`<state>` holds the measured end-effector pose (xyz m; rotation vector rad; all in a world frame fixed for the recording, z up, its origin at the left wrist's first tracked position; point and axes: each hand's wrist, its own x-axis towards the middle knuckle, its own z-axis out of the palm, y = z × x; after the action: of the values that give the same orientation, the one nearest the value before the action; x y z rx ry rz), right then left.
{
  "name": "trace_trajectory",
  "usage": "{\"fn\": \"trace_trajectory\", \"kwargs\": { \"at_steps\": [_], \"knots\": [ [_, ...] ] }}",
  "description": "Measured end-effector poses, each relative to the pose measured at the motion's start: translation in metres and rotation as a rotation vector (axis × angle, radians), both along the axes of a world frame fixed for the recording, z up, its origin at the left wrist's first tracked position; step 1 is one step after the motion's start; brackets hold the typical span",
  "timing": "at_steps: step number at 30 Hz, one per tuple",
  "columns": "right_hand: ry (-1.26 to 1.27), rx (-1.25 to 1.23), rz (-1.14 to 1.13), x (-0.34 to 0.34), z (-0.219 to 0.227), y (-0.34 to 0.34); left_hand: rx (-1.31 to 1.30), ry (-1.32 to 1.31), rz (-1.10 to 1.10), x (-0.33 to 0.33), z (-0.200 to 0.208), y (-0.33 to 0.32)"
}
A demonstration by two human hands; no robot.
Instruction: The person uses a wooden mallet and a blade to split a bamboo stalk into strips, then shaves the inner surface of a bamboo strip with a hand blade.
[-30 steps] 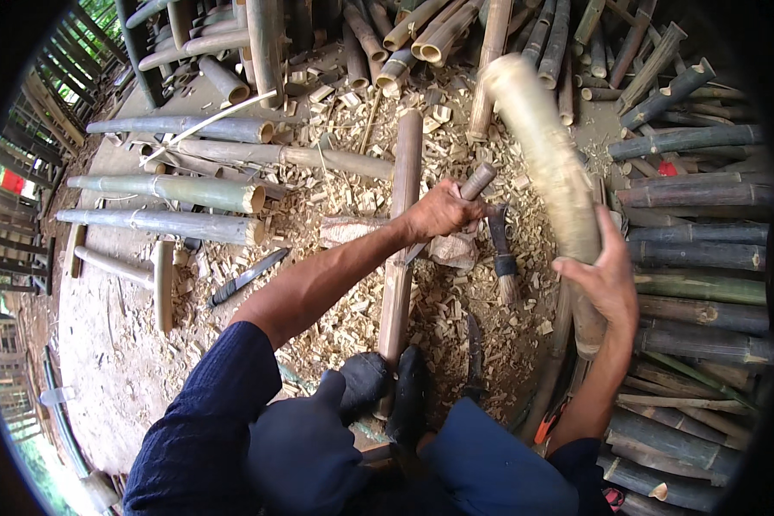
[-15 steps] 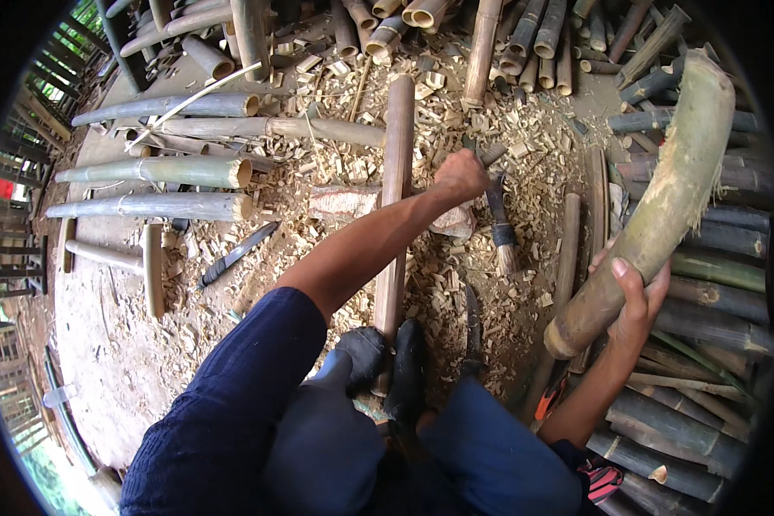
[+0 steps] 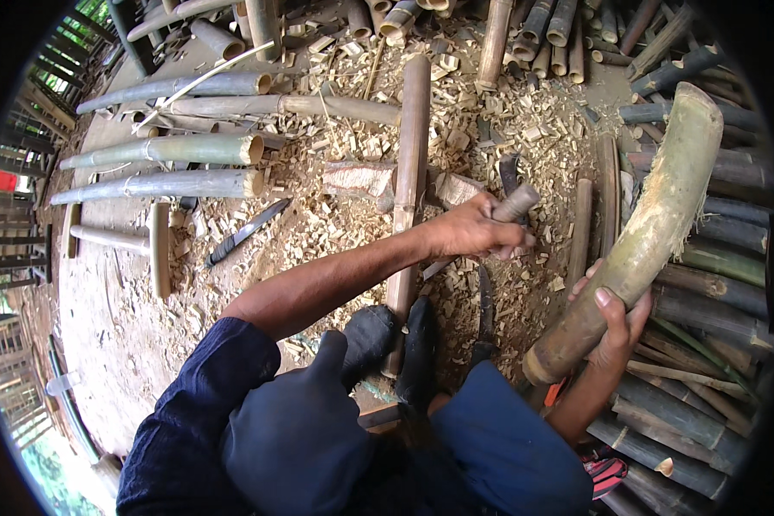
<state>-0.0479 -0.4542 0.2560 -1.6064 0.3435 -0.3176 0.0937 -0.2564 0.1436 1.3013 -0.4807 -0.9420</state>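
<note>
My right hand (image 3: 615, 322) is wrapped round the lower part of a thick, curved green bamboo piece (image 3: 662, 202), which slants up to the right. Its side is scraped pale and frayed. In my closed left hand (image 3: 477, 228) is a tool with a round wooden handle (image 3: 517, 203); a short grey piece, perhaps its blade, shows below the fist. A long bamboo pole (image 3: 412, 129) runs away from me between my dark-covered feet. It lies across a pale, hacked wood block (image 3: 359, 177) on the ground, left of that hand.
Wood chips cover the ground. A dark curved blade (image 3: 485, 305) lies near my feet, and a knife with a wrapped handle (image 3: 248, 232) lies to the left. Bamboo poles (image 3: 163, 150) lie at far left; more bamboo (image 3: 714, 301) is stacked on the right.
My left hand has come nearer to me and slightly right with the wooden-handled tool. The bamboo piece in my right hand has lowered a little toward me.
</note>
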Motion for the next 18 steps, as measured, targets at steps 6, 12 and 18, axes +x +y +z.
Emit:
{"fn": "trace_trajectory", "kwargs": {
  "at_steps": [6,12,18],
  "knots": [
    [0.006,-0.06,0.063,-0.002,-0.006,0.012,0.095,0.071,0.029,0.004,-0.023,0.017],
    [0.014,-0.068,0.067,0.001,-0.007,0.018,0.094,0.0,0.028,0.005,-0.021,0.02],
    [0.014,-0.058,0.075,0.002,-0.008,0.017,0.082,-0.025,0.027,0.003,-0.021,0.021]
  ]
}}
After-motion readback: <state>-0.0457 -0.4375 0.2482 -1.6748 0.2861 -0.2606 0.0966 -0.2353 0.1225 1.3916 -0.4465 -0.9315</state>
